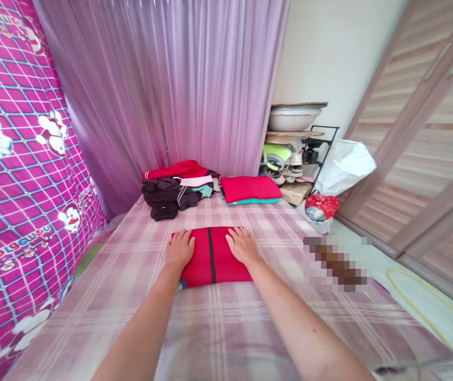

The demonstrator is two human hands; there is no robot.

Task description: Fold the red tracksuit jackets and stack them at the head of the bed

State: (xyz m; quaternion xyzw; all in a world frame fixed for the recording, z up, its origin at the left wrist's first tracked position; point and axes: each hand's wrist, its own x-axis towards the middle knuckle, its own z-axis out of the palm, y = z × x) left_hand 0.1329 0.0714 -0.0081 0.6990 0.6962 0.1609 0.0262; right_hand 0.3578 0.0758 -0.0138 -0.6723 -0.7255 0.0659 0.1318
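A red jacket (198, 264) with a dark zip down its middle lies folded into a flat rectangle on the plaid bedsheet (131, 296). On its left side rests my left hand (181, 247), palm down with the fingers spread. My right hand (243, 245) lies flat on the jacket's right side, fingers also stretched out. Both hands press on the cloth without gripping it. Beyond them, a neat folded stack of red and teal clothes (252, 189) sits at the far edge. Left of that stack is a loose heap of dark and red clothes (166, 196).
Lilac curtains (163, 90) hang behind the bed, and a pink patterned cloth (16, 174) hangs at the left. To the right stand a shoe rack (321, 143) with a basin (294, 117) on top, plastic bags (345, 166) and a wooden wardrobe (416, 159). One patch at right is blurred out.
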